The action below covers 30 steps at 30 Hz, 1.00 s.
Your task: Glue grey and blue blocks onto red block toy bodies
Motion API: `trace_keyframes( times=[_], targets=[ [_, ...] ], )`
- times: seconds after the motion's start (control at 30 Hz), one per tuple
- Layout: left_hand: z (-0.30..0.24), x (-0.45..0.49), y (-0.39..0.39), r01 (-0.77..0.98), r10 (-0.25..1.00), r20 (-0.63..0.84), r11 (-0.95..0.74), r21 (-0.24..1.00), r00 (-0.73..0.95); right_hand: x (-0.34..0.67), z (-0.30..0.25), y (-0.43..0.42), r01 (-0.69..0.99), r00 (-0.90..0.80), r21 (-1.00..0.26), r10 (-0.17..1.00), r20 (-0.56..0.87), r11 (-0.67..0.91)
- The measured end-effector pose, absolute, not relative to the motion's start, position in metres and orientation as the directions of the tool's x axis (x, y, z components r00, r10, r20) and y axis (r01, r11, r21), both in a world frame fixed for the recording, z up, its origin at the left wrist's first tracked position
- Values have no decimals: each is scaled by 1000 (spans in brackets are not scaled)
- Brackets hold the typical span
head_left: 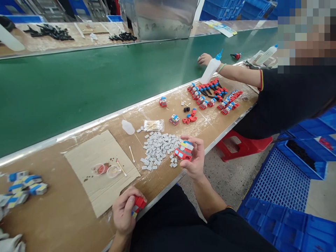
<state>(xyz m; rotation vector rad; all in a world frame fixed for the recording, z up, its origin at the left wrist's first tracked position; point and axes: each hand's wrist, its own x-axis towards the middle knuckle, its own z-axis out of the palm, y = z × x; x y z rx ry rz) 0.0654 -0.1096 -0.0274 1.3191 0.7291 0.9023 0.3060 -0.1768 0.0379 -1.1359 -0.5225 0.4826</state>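
My left hand (124, 210) is closed around a red toy part (139, 203) with some blue and yellow on it, low at the table's front edge. Between the fingers and thumb of my right hand (196, 159) is a toy vehicle (183, 151) in red, grey, yellow and blue. It is held just above the right side of a pile of small grey plastic pieces (159, 148). Left of that pile lies a cotton swab (131, 154). A cardboard sheet (105, 189) carries two small round dishes, one with red stains (100, 169), and another swab (121, 168).
A co-worker's arm (241, 75) reaches over the green conveyor belt (91, 84). Near it stand a white squeeze bottle (210, 70) and rows of red-and-blue toys (202, 102). White-and-blue parts (26, 183) lie at left. A bag of swabs (153, 125) sits behind the pile. Blue crates (283, 224) stand at right.
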Motion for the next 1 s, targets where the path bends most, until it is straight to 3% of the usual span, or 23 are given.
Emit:
trace_keyframes(
  times=[0.4,0.77,0.87,1.0],
  targets=[
    [-32,61,-110,-87,870,30,15,996,493,299,39,-175,51,783,-914,552,287,403],
    [-37,59,-111,-65,876,-24,63,996,481,299,40,-175,56,819,-926,513,256,373],
    [-39,58,-110,-78,871,-17,64,995,491,302,42,-176,-26,808,-926,553,202,377],
    [-38,59,-110,-96,869,3,51,994,494,309,46,-177,-383,675,-831,736,45,403]
  ],
)
